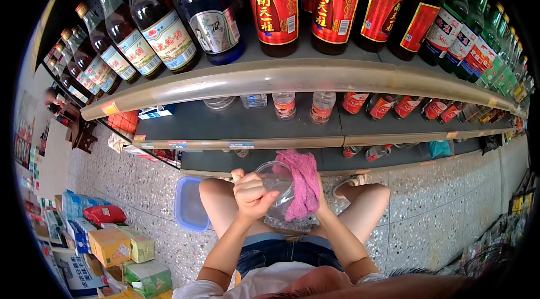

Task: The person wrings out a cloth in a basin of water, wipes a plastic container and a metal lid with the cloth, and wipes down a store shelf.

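My left hand (251, 193) is closed on the left side of a clear, round, see-through container (275, 182), its thumb pointing right. The container is held above my lap, between my knees. In my right hand (322, 198) is a pink cloth (302, 181), bunched up and pressed against the container's right side. The cloth hides most of my right fingers. Whether the container has a handle inside my left fist cannot be seen.
Bottles with red labels (274, 9) line the upper shelf (292, 77) before me. Small bottles (284, 106) stand on the shelf below. A blue-rimmed plastic basin (190, 203) sits on the floor by my left knee. Stacked boxes (109, 245) are at the lower left.
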### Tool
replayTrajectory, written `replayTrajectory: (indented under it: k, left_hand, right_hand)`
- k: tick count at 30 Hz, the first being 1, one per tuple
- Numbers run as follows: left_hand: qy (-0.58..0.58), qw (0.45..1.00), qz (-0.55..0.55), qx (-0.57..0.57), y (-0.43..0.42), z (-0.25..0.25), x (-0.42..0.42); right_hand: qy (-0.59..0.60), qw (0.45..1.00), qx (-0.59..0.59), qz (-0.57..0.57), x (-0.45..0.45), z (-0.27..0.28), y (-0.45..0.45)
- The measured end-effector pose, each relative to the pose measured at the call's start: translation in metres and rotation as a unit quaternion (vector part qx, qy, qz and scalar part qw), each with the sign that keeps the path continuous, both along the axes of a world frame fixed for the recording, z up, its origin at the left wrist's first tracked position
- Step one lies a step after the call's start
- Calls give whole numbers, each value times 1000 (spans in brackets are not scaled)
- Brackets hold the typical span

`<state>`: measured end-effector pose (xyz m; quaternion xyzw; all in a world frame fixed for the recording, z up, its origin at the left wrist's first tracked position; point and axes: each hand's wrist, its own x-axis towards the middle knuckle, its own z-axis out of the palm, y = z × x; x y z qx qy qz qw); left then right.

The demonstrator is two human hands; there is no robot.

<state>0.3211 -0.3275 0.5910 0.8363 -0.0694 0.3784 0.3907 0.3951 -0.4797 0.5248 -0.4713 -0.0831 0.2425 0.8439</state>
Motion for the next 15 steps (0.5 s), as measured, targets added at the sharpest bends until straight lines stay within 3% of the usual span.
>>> replayTrajectory:
  k: [5,8,15]
  left_hand:
    - [-6,999,50,3,-12,3,1]
    - [-11,997,72,18,-18,4,2]
    - [-6,984,145,103,-28,15,4]
  right_hand:
    - [-232,957,-170,-34,-1,1,-7]
    - [-231,951,-204,-28,-3,9,-16]
    - [-415,874,-239,-85,-10,22,-23]
